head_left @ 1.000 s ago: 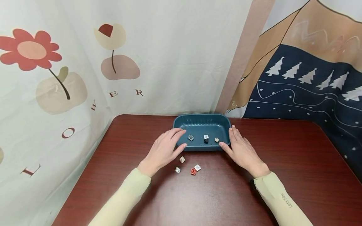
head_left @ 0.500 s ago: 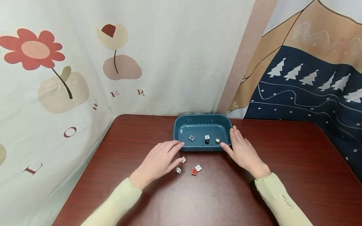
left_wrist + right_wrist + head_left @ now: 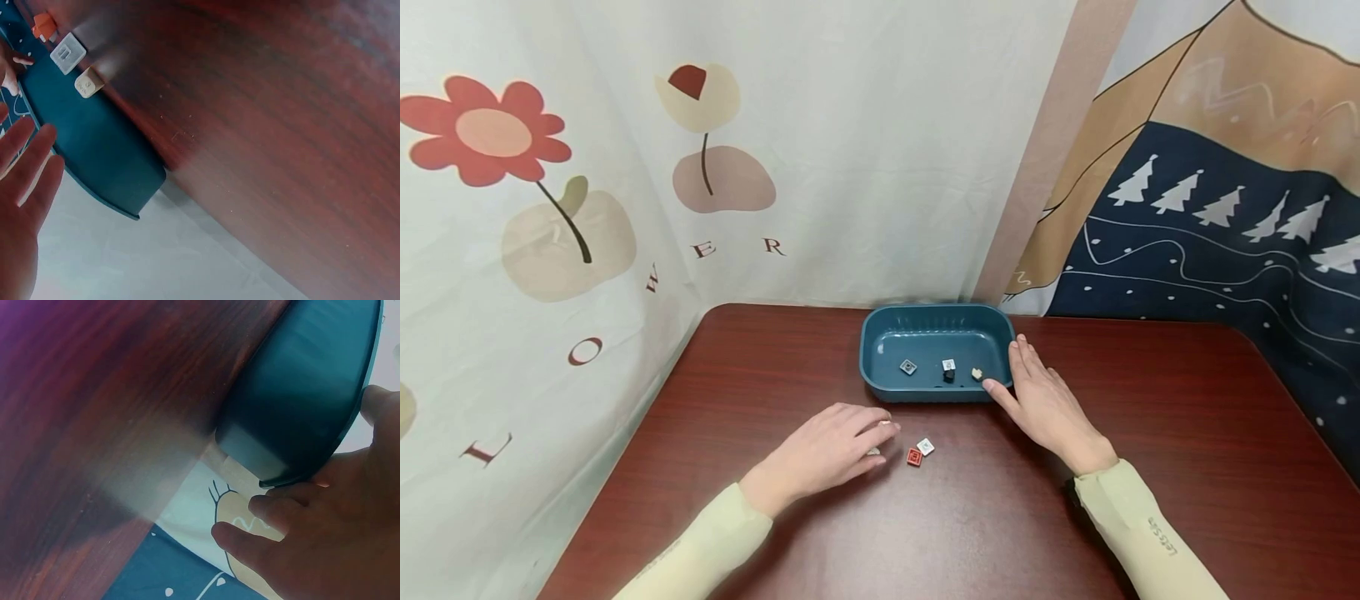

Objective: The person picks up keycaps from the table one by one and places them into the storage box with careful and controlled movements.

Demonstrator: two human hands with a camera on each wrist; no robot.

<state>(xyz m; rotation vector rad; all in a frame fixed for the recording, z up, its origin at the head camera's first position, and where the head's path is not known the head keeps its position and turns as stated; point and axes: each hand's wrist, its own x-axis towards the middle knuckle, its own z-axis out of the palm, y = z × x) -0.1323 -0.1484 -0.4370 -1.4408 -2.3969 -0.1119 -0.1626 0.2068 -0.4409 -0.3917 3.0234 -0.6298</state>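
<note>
My left hand point(image 3: 820, 454) hovers low over two pale keycaps on the table, its fingers slightly bent. Slivers of a beige keycap point(image 3: 885, 422) and a whitish keycap point(image 3: 873, 451) show around the fingers. The left wrist view has the beige keycap point(image 3: 89, 82) apart from the loose fingers. Just right of that hand lie a white keycap point(image 3: 925, 447) and a red keycap point(image 3: 913, 457). My right hand point(image 3: 1048, 408) rests against the right front corner of a teal tray point(image 3: 936, 394), fingers straight along its side, thumb by the front rim.
Inside the tray sit a grey keycap point(image 3: 908, 367), a white keycap point(image 3: 948, 364), a black keycap point(image 3: 949, 376) and a cream keycap point(image 3: 977, 374). The tray stands at the back edge of the brown table point(image 3: 1000, 517). A printed curtain point(image 3: 850, 167) hangs behind.
My left hand has come away from the tray's left side, moving down toward the person and over the two pale keycaps. The right hand stays at the tray corner.
</note>
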